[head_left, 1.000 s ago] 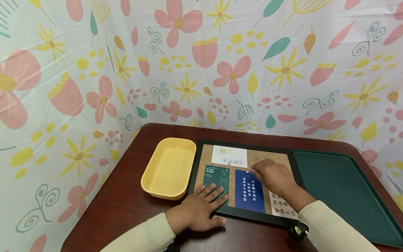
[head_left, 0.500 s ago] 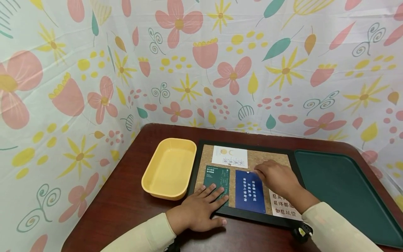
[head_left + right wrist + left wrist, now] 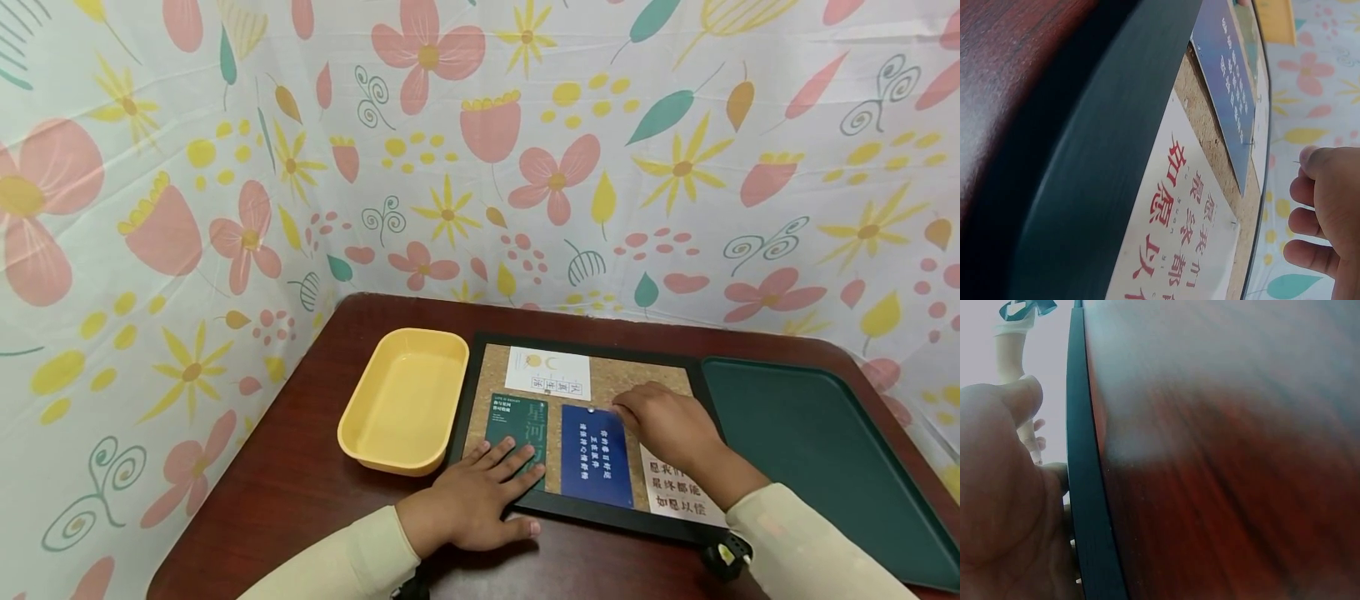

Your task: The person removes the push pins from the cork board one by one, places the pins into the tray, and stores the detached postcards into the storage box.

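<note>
My left hand (image 3: 480, 500) lies flat with spread fingers over the lower part of a green card (image 3: 517, 421) and the edge of the cork board (image 3: 555, 450). Above the board, right of the pin (image 3: 591, 409) in the blue card (image 3: 596, 458), is my right hand (image 3: 663, 425). Its thumb and index finger pinch a pushpin (image 3: 1297, 162); only the thin needle shows in the right wrist view, clear of the board. A white card with red writing (image 3: 1172, 206) lies partly under that hand, with a small pin (image 3: 1234, 223) at its edge.
A white card (image 3: 547, 371) lies along the board's far side. Left of the board stands a yellow basin (image 3: 405, 400). A dark green tray (image 3: 817, 467) lies to the right on the brown table (image 3: 300, 467). Flowered cloth (image 3: 450, 167) hangs behind.
My right hand has drawn slightly rightward, away from the pin at the top of the blue card. The left hand keeps its place.
</note>
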A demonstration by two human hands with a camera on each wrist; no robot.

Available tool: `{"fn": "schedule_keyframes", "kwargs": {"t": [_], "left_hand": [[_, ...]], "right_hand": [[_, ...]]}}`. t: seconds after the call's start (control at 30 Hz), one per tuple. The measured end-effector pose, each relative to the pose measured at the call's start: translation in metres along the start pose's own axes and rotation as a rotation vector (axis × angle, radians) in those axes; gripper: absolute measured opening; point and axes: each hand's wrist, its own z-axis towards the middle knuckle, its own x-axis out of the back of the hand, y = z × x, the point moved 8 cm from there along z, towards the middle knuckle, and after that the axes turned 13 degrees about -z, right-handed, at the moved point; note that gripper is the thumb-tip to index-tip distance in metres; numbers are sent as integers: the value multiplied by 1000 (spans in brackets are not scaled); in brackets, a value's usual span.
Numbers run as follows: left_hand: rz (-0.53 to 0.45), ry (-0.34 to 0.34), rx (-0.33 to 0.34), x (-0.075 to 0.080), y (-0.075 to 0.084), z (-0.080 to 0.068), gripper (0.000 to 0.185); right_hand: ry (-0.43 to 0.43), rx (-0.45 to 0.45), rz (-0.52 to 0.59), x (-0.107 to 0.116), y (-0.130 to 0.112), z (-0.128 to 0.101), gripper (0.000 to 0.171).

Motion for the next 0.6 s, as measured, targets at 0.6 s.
{"fn": "schedule_keyframes", "kwargs": {"t": [0.6], "left_hand": [[-11, 19, -14, 4, 2, -3, 77]], "right_hand": [[30, 30, -52, 1, 3, -6, 20]]}}
